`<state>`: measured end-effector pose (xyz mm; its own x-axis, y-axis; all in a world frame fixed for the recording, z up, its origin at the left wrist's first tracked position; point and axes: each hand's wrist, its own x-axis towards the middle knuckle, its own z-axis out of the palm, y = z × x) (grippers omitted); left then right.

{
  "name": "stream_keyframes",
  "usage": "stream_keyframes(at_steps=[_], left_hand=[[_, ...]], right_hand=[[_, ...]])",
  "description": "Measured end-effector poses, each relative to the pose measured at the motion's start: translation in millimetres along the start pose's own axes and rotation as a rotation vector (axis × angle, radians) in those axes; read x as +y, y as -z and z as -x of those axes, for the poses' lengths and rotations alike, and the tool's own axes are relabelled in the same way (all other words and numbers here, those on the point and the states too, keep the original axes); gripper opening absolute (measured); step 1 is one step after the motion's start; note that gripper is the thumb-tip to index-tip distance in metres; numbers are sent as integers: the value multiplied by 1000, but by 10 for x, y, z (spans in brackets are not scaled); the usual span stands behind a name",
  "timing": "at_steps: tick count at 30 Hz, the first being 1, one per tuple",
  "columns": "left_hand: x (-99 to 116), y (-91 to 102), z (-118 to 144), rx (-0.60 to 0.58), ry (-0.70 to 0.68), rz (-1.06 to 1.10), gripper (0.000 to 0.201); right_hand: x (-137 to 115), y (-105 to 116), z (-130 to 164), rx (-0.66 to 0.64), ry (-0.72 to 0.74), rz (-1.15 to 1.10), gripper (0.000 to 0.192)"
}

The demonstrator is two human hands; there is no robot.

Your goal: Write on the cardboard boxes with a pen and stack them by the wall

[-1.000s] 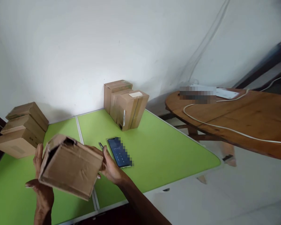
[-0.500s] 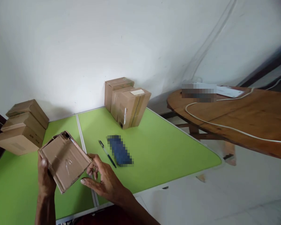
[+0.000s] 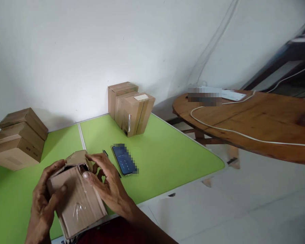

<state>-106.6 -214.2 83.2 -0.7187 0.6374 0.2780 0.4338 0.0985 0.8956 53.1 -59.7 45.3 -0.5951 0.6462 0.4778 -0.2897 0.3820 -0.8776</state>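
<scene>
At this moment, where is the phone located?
In the head view, the phone lies on the green table, just beyond the right hand and to the right of the partly hidden pen.

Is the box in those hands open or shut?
Partly open: the box shows a dark gap at its far edge, by the right hand. What is inside, I cannot tell.

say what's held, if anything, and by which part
A cardboard box: the left hand grips its left side; the right hand touches its far right corner.
</scene>
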Motion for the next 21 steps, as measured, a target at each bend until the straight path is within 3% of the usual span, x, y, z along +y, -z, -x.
stream_keyframes(at_steps=[3,6,13,16,19,21], left_hand=[[209,-85,70,104,-58,-209,57],[330,-190,128,185,-100,-283,52],[387,-285,115,209,-106,-304,49],[394,-294,94,201,-93,-302,50],[343,-253,63,164,-128,-317,46],[296,-214,33,138,-174,-333,44]], right_hand=[[-88,-79,25,-14,-1,-23,39],[-135,-78,62,-4,3,-41,32],[-80,-89,53,-54,226,176,41],[-36,-71,13,-48,241,164,36],[118,63,-39,-66,112,161,33],[302,190,-76,-78,-118,369,33]])
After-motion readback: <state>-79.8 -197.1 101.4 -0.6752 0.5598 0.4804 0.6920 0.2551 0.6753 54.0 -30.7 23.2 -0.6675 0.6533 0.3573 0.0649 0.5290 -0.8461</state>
